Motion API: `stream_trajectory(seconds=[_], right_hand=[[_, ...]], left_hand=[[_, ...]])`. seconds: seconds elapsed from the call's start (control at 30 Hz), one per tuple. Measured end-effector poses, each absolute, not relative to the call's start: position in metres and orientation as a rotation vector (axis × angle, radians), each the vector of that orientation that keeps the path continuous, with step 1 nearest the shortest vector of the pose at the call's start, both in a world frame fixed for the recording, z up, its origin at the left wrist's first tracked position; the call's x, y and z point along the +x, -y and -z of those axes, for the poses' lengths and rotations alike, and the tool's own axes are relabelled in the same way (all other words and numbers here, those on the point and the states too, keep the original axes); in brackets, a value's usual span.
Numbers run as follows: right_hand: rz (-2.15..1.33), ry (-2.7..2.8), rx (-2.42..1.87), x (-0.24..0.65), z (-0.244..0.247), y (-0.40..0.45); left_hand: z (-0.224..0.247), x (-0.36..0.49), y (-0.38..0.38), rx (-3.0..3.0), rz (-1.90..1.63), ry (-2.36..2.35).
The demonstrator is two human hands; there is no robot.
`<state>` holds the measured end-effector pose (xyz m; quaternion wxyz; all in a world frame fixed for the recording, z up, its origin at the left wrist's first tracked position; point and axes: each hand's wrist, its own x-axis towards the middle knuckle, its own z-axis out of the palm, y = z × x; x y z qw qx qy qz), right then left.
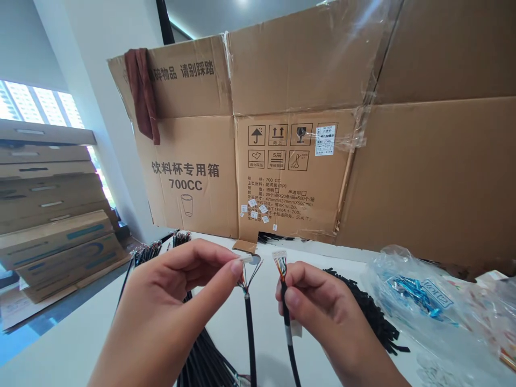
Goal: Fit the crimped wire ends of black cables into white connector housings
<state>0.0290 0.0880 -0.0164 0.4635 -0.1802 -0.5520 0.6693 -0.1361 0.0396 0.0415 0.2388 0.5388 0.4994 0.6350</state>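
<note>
Between the thumb and index finger of my left hand (189, 301) is a small white connector (246, 259). Thin coloured wires run from it into a black cable (250, 333) that hangs down; a few wire ends stick up loose beside it. My right hand (318, 306) pinches a second black cable (287, 317) just below its fanned coloured wires, which end in a white multi-pin connector (279, 255) pointing up. The two connectors are apart.
A bundle of black cables (205, 360) lies on the white table (161, 328) at left. Short black pieces (368, 309) and a clear plastic bag with blue ties (419, 295) are at right. Cardboard (282, 70) stands behind; stacked boxes (52, 199) are far left.
</note>
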Motion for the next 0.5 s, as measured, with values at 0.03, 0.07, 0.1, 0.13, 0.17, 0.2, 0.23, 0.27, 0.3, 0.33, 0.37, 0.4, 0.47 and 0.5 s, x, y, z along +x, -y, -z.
stream_trajectory(seconds=[0.03,0.07,0.1,0.13,0.17,0.2,0.23,0.27,0.3,0.33,0.37,0.4,0.47,0.5], right_hand=[[-1.644,1.358,-0.438,0.029,0.017,-0.088],[-1.643,1.356,-0.436,0.028,0.017,-0.088],[-1.643,1.356,-0.432,0.028,0.017,-0.088],[-1.644,1.362,-0.426,0.028,0.018,-0.088],[-1.640,1.369,-0.421,0.028,0.018,-0.087],[-1.632,1.378,-0.423,0.028,0.018,-0.086],[-1.618,1.387,-0.440,0.030,0.018,-0.086],[-1.595,1.403,-0.474,0.031,0.017,-0.086],[-1.560,1.447,-0.524,0.033,0.015,-0.086],[-1.508,1.531,-0.593,0.034,0.014,-0.088],[-1.435,1.656,-0.681,0.035,0.013,-0.091],[-1.347,1.799,-0.777,0.035,0.013,-0.096],[-1.154,2.069,-0.959,0.030,0.019,-0.111],[-1.129,2.114,-1.006,0.026,0.026,-0.121]], left_hand=[[-0.041,-0.136,-0.040,1.507,-1.741,-1.376],[-0.041,-0.135,-0.040,1.534,-1.744,-1.387],[-0.041,-0.135,-0.040,1.551,-1.740,-1.400],[-0.041,-0.134,-0.040,1.561,-1.747,-1.410],[-0.041,-0.133,-0.040,1.561,-1.750,-1.425],[-0.041,-0.132,-0.040,1.561,-1.757,-1.435],[-0.040,-0.132,-0.040,1.550,-1.755,-1.447],[-0.040,-0.132,-0.040,1.541,-1.756,-1.450],[-0.040,-0.132,-0.040,1.538,-1.751,-1.449],[-0.040,-0.132,-0.041,1.537,-1.751,-1.442],[-0.040,-0.133,-0.041,1.533,-1.745,-1.435],[-0.039,-0.133,-0.041,1.530,-1.747,-1.426],[-0.038,-0.134,-0.041,1.524,-1.746,-1.408],[-0.038,-0.134,-0.041,1.514,-1.749,-1.401]])
